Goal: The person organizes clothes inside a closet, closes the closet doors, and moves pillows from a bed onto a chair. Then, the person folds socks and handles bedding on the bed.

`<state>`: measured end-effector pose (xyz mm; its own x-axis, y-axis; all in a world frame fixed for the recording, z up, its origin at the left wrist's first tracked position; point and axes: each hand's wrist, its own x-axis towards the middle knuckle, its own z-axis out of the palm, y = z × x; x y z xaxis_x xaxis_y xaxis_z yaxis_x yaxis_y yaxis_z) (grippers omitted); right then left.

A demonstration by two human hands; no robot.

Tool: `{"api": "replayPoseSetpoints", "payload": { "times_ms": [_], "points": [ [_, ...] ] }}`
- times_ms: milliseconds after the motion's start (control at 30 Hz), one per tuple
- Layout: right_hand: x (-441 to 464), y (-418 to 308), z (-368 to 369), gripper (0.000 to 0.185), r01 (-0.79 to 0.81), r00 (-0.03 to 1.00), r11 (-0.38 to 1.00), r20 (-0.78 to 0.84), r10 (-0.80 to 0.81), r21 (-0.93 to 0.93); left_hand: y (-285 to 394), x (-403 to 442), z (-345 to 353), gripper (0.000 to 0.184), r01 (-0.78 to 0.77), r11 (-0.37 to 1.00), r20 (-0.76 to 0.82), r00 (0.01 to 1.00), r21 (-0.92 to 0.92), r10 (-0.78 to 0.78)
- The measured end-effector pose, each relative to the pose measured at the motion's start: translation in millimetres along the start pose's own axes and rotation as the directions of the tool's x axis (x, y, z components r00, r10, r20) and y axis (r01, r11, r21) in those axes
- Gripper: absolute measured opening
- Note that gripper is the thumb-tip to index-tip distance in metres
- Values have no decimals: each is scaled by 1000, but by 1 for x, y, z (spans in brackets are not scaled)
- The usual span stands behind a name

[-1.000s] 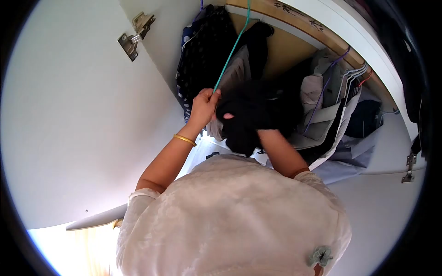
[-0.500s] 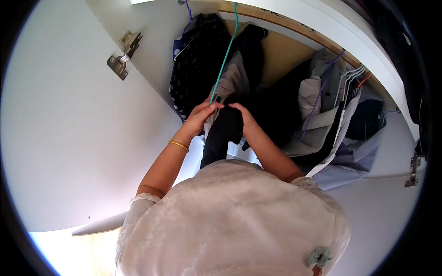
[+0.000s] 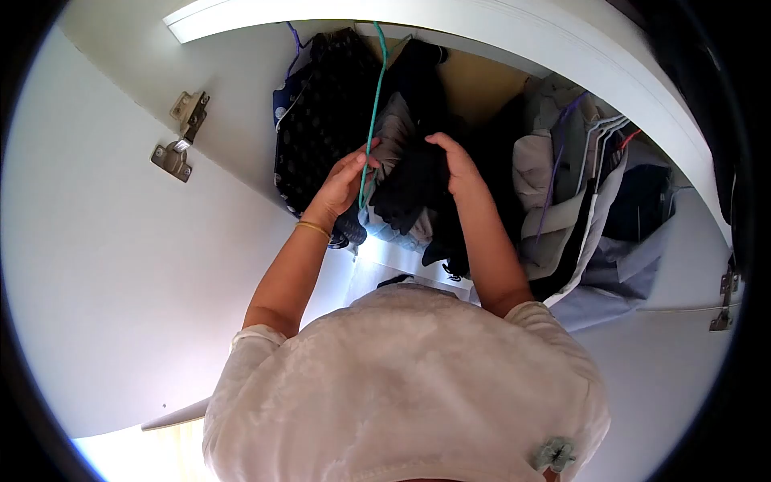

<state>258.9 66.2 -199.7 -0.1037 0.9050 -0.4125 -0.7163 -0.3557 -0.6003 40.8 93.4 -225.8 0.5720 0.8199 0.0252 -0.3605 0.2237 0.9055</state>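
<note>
Fingers of the left hand (image 3: 344, 183) pinch a green hanger (image 3: 373, 112) in the frame's upper centre, while the right hand (image 3: 458, 167) touches black clothing (image 3: 408, 183) just right of it, its finger grip too hidden to tell. The step looks like arranging that clothing by the hanger; the next move seems to call for a steady left pinch

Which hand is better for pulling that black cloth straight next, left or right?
Probably the right hand: it's open, right beside the black cloth. The left hand is at the teal hanger, so it seems better placed for steadying that.
</note>
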Motion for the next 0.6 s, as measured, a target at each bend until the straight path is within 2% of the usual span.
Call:
{"api": "replayPoseSetpoints", "payload": {
  "times_ms": [67, 133, 233, 267, 367, 400, 467, 500, 533, 567, 600],
  "points": [
    [-11, -5, -3, 22, 88, 996, 996, -17, -88, -31, 0, -2, 6, 42, 47, 999, -85, 995, 0, -47],
    [-26, -12, -3, 21, 107, 994, 991, 9, -106, -77, 1, -5, 13, 46, 126, 992, -181, 976, 26, -119],
    [-44, -25, 7, 25, 234, 968, 967, 111, -224, -98, -6, -11, 14, 47, 61, 886, -128, 992, 460, -2],
    [-50, -29, 10, 26, 291, 949, 952, 153, -275, -94, -8, -8, 12, 50, 94, 909, -145, 989, 406, -37],
    [-60, -48, 12, 27, 307, 928, 923, -139, -344, -232, -9, 5, 9, 54, 170, 866, -200, 976, 470, -83],
    [-60, -54, 19, 24, 370, 846, 853, -245, -473, -369, -7, 7, 13, 54, 181, 821, -224, 972, 542, -66],
    [-47, -65, 16, 28, 472, 571, 468, -146, -808, -747, -5, 11, 24, 53, 206, 710, -270, 963, 673, -23],
    [-42, -69, 16, 30, 437, 412, 224, -28, -911, -871, -7, 11, 24, 51, 181, 664, -250, 968, 725, 9],
    [-39, -73, 16, 26, 362, 221, -38, 126, -967, -931, -11, 13, 22, 49, 153, 615, -226, 973, 773, 42],
    [-37, -78, 19, 23, 236, 41, -285, 303, -952, -929, -8, 13, 25, 46, 124, 561, -202, 976, 819, 79],
    [-34, -83, 23, 19, 66, -113, -492, 484, -868, -868, -2, 11, 27, 42, 155, 600, -200, 980, 785, 9]
  ]
}}
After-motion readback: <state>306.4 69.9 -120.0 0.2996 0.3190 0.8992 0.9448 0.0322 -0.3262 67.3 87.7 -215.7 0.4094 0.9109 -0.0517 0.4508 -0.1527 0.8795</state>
